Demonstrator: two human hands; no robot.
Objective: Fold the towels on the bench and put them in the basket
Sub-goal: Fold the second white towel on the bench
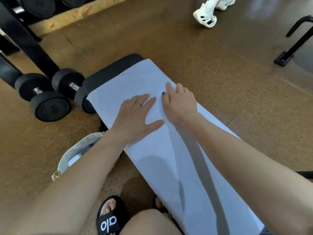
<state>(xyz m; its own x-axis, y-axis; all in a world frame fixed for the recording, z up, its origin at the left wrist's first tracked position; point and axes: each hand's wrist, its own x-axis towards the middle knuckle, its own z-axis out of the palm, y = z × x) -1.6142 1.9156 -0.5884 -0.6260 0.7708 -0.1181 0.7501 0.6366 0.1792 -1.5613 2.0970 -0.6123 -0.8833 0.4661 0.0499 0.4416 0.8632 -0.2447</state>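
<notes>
A white towel lies spread lengthwise over the black padded bench, covering nearly all of it. My left hand lies flat on the towel with fingers straight and spread. Beside it, my right hand also presses on the towel, fingers pointing away from me. A light fabric basket sits on the floor left of the bench, partly hidden by my left forearm, with some cloth inside.
Two black dumbbells lie on the brown floor left of the bench's far end, near a black rack post. Another person's white shoes are at the top. A black metal frame stands at the right.
</notes>
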